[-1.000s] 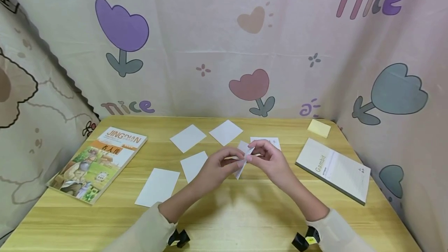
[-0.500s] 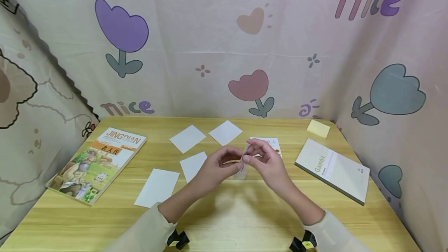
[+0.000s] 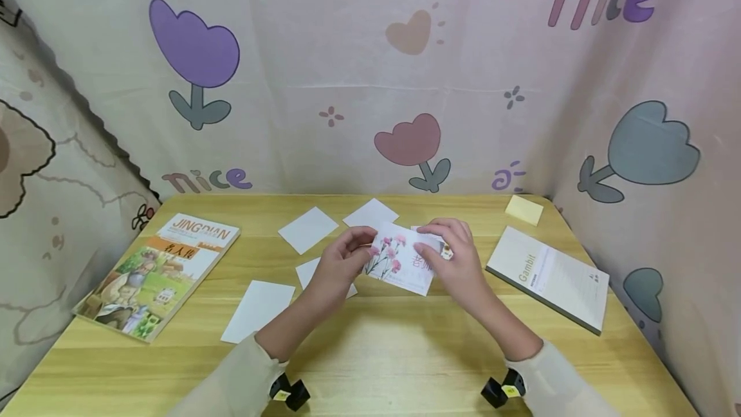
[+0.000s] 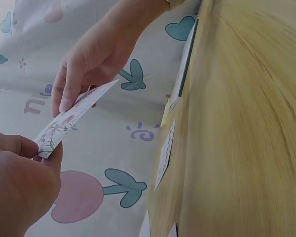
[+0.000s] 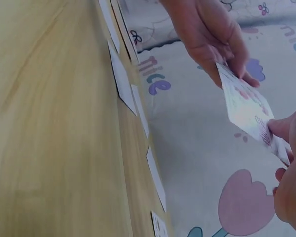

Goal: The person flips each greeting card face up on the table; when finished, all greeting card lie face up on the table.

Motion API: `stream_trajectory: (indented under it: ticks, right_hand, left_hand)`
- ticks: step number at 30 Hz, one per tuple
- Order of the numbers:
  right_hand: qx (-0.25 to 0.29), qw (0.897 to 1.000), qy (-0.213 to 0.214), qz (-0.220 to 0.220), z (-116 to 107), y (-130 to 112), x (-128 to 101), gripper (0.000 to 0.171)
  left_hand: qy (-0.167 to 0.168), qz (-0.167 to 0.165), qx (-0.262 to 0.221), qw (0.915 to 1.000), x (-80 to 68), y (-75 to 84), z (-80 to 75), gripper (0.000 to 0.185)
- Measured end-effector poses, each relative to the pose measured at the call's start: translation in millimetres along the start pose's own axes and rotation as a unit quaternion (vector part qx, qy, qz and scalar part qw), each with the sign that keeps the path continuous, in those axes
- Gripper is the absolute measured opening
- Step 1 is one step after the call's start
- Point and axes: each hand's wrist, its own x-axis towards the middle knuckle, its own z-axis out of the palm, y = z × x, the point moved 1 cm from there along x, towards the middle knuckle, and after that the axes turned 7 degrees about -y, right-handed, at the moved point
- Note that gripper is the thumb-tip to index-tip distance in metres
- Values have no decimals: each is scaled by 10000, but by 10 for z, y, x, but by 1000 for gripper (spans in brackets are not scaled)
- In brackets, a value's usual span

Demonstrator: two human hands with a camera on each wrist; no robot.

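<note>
A white card [image 3: 402, 260] printed with pink flowers and characters is held up between both hands, its printed face toward the head camera. My left hand [image 3: 341, 262] pinches its left edge between thumb and fingers. On the opposite edge, my right hand [image 3: 457, 259] grips it with the thumb in front and fingers behind. The left wrist view shows the same card [image 4: 64, 123] tilted and clear of the table. Behind the right hand lies another printed card [image 3: 446, 250], mostly covered in the head view.
Blank white cards lie on the wooden table: one front left [image 3: 258, 311], one back left [image 3: 308, 230], one at the back [image 3: 370, 212], and one partly under the left hand [image 3: 308, 272]. A magazine [image 3: 159, 275], a Gambit notebook [image 3: 547, 280] and yellow sticky notes [image 3: 524, 210] flank them.
The card was edge-on between the fingers; now it is turned so its flower-printed face shows. The hands have moved slightly apart along its edges. The other cards lie where they were.
</note>
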Motion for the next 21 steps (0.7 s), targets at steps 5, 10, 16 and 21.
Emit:
stream_trajectory:
  ticks: [5, 10, 16, 21]
  right_hand:
    - [264, 9988, 16, 406, -53, 64, 26, 26]
    - [484, 9953, 53, 840, -94, 97, 33, 23]
    - [998, 9887, -137, 1115, -94, 89, 44, 23]
    - [1317, 9822, -458, 1256, -77, 99, 33, 22]
  left_hand:
    - [94, 33, -277, 9996, 14, -10, -38, 32]
    - [97, 129, -695, 9974, 22, -20, -59, 35]
    - [156, 30, -424, 9990, 27, -25, -85, 33]
    - [115, 67, 364, 9992, 21, -3, -132, 33]
